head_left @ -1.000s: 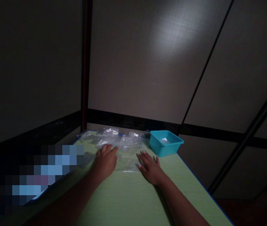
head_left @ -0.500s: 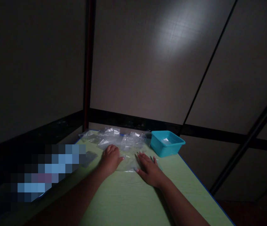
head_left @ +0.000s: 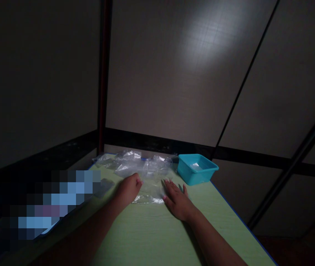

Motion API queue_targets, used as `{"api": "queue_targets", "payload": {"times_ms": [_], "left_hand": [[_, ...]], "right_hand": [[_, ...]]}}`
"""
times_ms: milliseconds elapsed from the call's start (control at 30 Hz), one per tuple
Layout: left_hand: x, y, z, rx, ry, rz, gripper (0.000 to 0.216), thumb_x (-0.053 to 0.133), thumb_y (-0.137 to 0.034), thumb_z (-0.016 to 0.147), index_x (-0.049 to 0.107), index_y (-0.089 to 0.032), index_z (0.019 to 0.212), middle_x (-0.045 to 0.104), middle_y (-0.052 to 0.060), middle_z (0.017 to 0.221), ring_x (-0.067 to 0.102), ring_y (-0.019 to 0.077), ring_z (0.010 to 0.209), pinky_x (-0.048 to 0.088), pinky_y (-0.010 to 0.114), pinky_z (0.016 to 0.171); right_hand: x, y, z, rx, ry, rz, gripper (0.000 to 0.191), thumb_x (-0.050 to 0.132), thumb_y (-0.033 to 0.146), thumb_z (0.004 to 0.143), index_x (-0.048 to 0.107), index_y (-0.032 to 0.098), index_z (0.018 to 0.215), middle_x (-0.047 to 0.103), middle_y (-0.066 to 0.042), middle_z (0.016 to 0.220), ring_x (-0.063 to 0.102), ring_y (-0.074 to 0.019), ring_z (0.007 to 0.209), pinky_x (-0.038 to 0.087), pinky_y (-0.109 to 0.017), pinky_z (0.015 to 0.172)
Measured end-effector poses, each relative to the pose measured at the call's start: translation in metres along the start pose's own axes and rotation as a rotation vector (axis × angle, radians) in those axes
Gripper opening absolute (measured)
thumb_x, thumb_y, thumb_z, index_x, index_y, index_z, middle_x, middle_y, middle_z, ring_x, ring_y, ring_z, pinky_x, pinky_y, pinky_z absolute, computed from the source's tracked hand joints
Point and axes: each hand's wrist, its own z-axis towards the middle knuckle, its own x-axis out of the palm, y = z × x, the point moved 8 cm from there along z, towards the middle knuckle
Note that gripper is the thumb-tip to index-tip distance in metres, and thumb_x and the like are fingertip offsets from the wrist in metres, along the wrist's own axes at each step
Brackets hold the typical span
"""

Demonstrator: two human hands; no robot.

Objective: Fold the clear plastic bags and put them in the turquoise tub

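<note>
A clear plastic bag (head_left: pixel 150 192) lies on the green table (head_left: pixel 146 232) between my two hands, with shiny wrinkles along its near edge. My left hand (head_left: pixel 129 188) rests at the bag's left side, fingers curled in and thumb against them. What those fingers hold, if anything, is hidden. At the bag's right side, my right hand (head_left: pixel 177 201) lies palm down with its fingers stretched out, pressing on the edge of the plastic.
Several crumpled clear bags (head_left: pixel 135 164) are heaped along the table's far edge. A turquoise plastic basin (head_left: pixel 195 175) stands at the back right, something whitish inside. Beyond my left hand is a small greyish flat piece (head_left: pixel 104 187). A blurred-out patch (head_left: pixel 63 199) covers the left side.
My left hand has gone from lying spread to curled closed. The near edge of the bag is more wrinkled. My right hand has barely shifted.
</note>
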Motion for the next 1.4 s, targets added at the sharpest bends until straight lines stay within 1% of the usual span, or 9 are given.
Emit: {"api": "queue_targets", "payload": {"times_ms": [167, 333, 600, 767, 867, 1000, 1167, 1267, 1400], "left_hand": [[0.008, 0.004, 0.0, -0.027, 0.073, -0.009, 0.013, 0.05, -0.024, 0.078, 0.052, -0.018, 0.067, 0.057, -0.001, 0.064, 0.053, 0.0117, 0.062, 0.03, 0.019, 0.054], [0.009, 0.006, -0.001, -0.038, 0.113, -0.001, 0.011, 0.051, -0.023, 0.076, 0.053, -0.018, 0.066, 0.059, 0.0, 0.065, 0.054, 0.0125, 0.064, 0.03, 0.02, 0.055], [0.004, 0.003, -0.002, -0.034, 0.114, 0.015, 0.008, 0.05, -0.019, 0.072, 0.052, -0.017, 0.065, 0.058, 0.0, 0.066, 0.054, 0.0133, 0.065, 0.031, 0.021, 0.056], [0.002, 0.001, -0.003, -0.002, 0.129, 0.015, 0.006, 0.051, -0.018, 0.071, 0.051, -0.017, 0.065, 0.058, -0.001, 0.067, 0.053, 0.0125, 0.066, 0.03, 0.019, 0.056], [0.001, 0.0, -0.005, 0.019, 0.135, 0.024, 0.006, 0.052, -0.019, 0.071, 0.051, -0.018, 0.065, 0.057, -0.002, 0.067, 0.053, 0.0121, 0.065, 0.03, 0.019, 0.055], [-0.003, -0.003, -0.009, 0.036, 0.119, 0.056, 0.006, 0.052, -0.019, 0.071, 0.049, -0.018, 0.065, 0.056, -0.001, 0.067, 0.052, 0.0129, 0.065, 0.029, 0.02, 0.054], [-0.006, -0.008, -0.014, 0.05, 0.121, 0.081, 0.006, 0.052, -0.021, 0.072, 0.047, -0.019, 0.069, 0.057, -0.001, 0.067, 0.053, 0.0132, 0.065, 0.029, 0.021, 0.054], [-0.007, -0.009, -0.016, 0.046, 0.126, 0.089, 0.008, 0.053, -0.025, 0.074, 0.047, -0.02, 0.072, 0.057, -0.001, 0.069, 0.054, 0.0135, 0.065, 0.03, 0.02, 0.054], [-0.009, -0.013, -0.02, 0.026, 0.114, 0.079, 0.019, 0.046, -0.038, 0.081, 0.047, -0.021, 0.09, 0.059, 0.0, 0.073, 0.055, 0.0149, 0.065, 0.031, 0.021, 0.054]], "right_hand": [[-0.002, 0.001, -0.002, 0.012, 0.017, -0.048, 0.056, 0.021, 0.045, 0.087, 0.005, 0.027, 0.138, 0.01, -0.001, 0.144, 0.007, -0.0207, 0.131, -0.007, -0.053, 0.1], [-0.003, 0.003, -0.005, 0.016, 0.027, -0.062, 0.055, 0.02, 0.048, 0.087, 0.005, 0.029, 0.137, 0.008, 0.0, 0.144, 0.006, -0.0208, 0.131, -0.008, -0.053, 0.099], [-0.007, 0.007, -0.008, -0.014, 0.003, -0.014, 0.052, 0.014, 0.052, 0.087, 0.006, 0.033, 0.136, 0.004, 0.001, 0.144, 0.002, -0.0199, 0.131, -0.008, -0.054, 0.099], [-0.003, 0.006, -0.009, 0.003, 0.03, -0.035, 0.052, 0.016, 0.052, 0.087, 0.006, 0.035, 0.136, 0.0, 0.002, 0.144, -0.002, -0.0217, 0.131, -0.006, -0.055, 0.098], [-0.001, 0.006, -0.008, 0.02, 0.04, -0.051, 0.052, 0.016, 0.051, 0.087, 0.003, 0.036, 0.135, 0.001, 0.002, 0.144, -0.003, -0.0217, 0.131, -0.004, -0.056, 0.098], [0.0, 0.006, -0.009, 0.032, 0.045, -0.081, 0.05, 0.012, 0.049, 0.088, 0.001, 0.035, 0.135, 0.002, 0.002, 0.144, -0.002, -0.0206, 0.131, -0.001, -0.054, 0.099], [0.001, 0.0, -0.007, 0.089, 0.001, -0.113, 0.047, 0.005, 0.046, 0.089, 0.004, 0.037, 0.135, 0.006, 0.003, 0.144, -0.001, -0.0186, 0.131, -0.001, -0.054, 0.099], [0.002, -0.007, -0.005, 0.145, -0.019, -0.137, 0.048, 0.005, 0.045, 0.089, 0.005, 0.036, 0.136, 0.007, 0.003, 0.144, -0.002, -0.0187, 0.131, -0.003, -0.055, 0.099], [0.006, -0.01, -0.003, 0.195, 0.023, -0.153, 0.051, 0.007, 0.049, 0.088, 0.004, 0.034, 0.136, 0.004, 0.001, 0.144, -0.003, -0.0194, 0.131, -0.002, -0.054, 0.099]]}}
